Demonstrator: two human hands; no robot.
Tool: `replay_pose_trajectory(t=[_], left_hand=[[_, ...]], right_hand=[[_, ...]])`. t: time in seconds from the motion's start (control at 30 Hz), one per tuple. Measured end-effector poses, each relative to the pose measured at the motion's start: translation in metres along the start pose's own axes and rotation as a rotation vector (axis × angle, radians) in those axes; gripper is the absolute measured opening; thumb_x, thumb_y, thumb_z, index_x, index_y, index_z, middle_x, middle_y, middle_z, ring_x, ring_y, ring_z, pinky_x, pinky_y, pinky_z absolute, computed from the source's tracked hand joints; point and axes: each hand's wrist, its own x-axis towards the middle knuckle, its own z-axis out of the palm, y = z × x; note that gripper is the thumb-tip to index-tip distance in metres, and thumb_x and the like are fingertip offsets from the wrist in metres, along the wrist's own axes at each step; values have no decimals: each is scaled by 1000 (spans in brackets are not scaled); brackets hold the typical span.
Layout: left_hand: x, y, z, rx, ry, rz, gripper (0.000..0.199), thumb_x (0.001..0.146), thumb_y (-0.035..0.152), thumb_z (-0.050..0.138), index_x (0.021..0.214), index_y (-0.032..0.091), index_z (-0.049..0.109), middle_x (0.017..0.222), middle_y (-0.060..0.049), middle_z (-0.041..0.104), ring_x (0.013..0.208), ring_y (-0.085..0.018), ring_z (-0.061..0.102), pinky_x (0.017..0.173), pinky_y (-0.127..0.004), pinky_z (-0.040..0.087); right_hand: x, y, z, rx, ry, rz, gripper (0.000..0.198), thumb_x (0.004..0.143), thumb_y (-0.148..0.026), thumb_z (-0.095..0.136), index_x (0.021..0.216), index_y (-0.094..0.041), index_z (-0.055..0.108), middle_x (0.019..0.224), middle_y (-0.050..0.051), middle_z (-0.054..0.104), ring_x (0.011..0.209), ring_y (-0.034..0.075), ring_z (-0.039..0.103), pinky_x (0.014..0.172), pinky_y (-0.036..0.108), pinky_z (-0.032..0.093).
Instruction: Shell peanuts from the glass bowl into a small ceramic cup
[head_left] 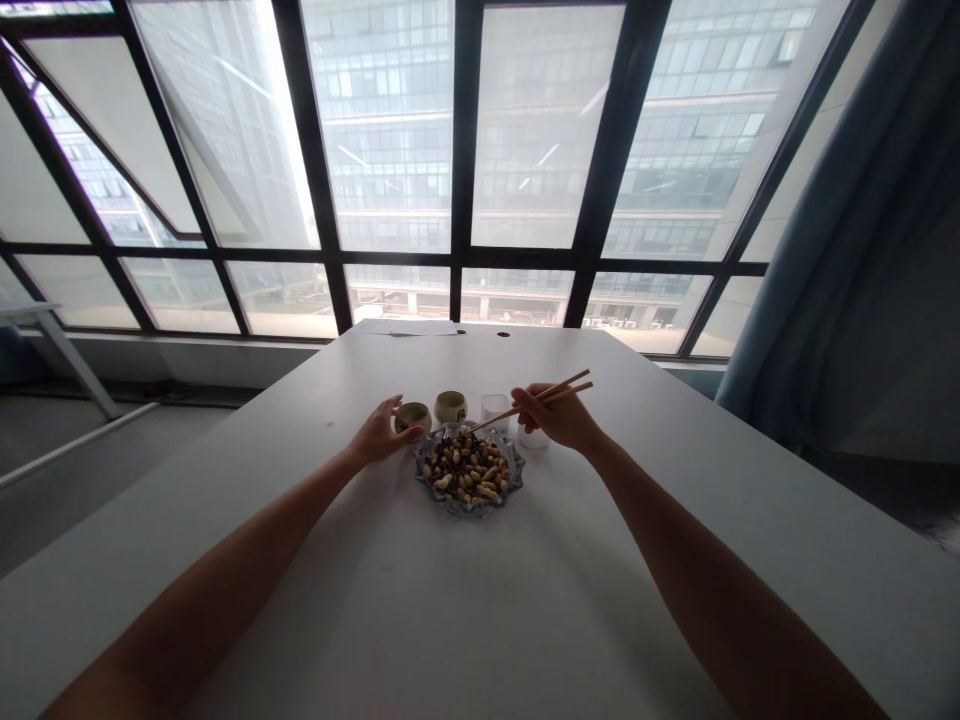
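Wooden chopsticks (566, 384), tan peanuts (480, 474), jagged-rimmed clear bowl (470, 509)

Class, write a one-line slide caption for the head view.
The right hand holds chopsticks over a glass bowl of peanuts while the left hand curves around a small cup.

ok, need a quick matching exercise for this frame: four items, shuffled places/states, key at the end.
Column 1
1. chopsticks
2. glass bowl
3. left hand
4. curtain

Column 2
A. blue, hanging at the right side of the picture
B. thumb and fingers around the leftmost small cup
C. held in the right hand
D. scalloped rim, filled with unshelled peanuts

Pairs: 1-C, 2-D, 3-B, 4-A
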Motion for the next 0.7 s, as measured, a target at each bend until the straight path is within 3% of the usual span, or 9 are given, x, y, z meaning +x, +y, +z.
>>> replay_pose_trajectory(t=[0.1,0.37,0.57,0.7], left_hand=[[-7,-4,7,-67,5,-53,97,69,67,72,143,11,43,132,-21,62,121,-35,61,99,-48,52],[-7,-4,13,-213,49,4,75,65,52,80,125,17,55,116,-13,70,105,-29,68,92,-44,55],[-10,-10,16,-188,127,120,74,62,37,82,127,20,51,125,-13,66,116,-28,63,99,-46,53],[-10,-11,16,-184,132,106,74,64,38,82,128,19,51,125,-13,67,115,-28,64,98,-45,53]], right_hand=[[-1,2,6,-29,-18,8,59,77,-75,63,68,-16,68,55,5,68,44,14,63,41,22,48],[-3,3,9,31,-38,63,56,77,-72,65,69,-17,69,55,4,68,43,14,61,38,22,46],[1,8,3,137,70,78,57,72,-72,71,68,-15,71,53,5,67,39,13,59,37,23,47],[4,11,-3,206,152,89,57,70,-71,74,71,-14,72,52,5,67,39,14,59,38,25,49]])
